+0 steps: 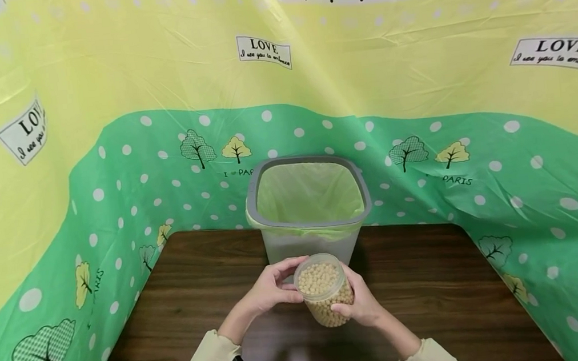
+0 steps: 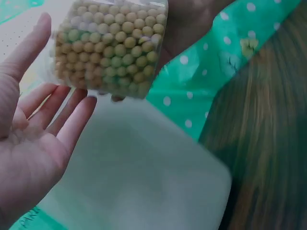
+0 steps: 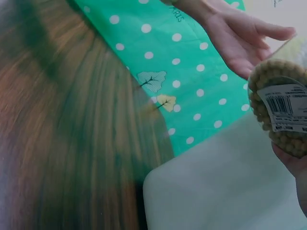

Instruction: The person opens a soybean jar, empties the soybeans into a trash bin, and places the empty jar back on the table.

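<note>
A clear plastic jar [image 1: 325, 289] full of small, round beige balls is held in front of the bin, its top tilted toward the head camera. My right hand [image 1: 362, 300] grips it round the side, thumb across the front. On the other side, my left hand [image 1: 272, 285] is at the jar's rim, thumb and fingers spread apart. The left wrist view shows the left fingers [image 2: 72, 110] nearly straight, tips close by the jar's end. A barcode label [image 3: 285, 108] marks the jar's base in the right wrist view.
Behind the hands stands a pale bin [image 1: 310, 244] with a grey rim [image 1: 313, 222] and a light green liner [image 1: 305, 190]. The dark wooden table [image 1: 432, 282] is surrounded by a green and yellow printed curtain [image 1: 172, 139].
</note>
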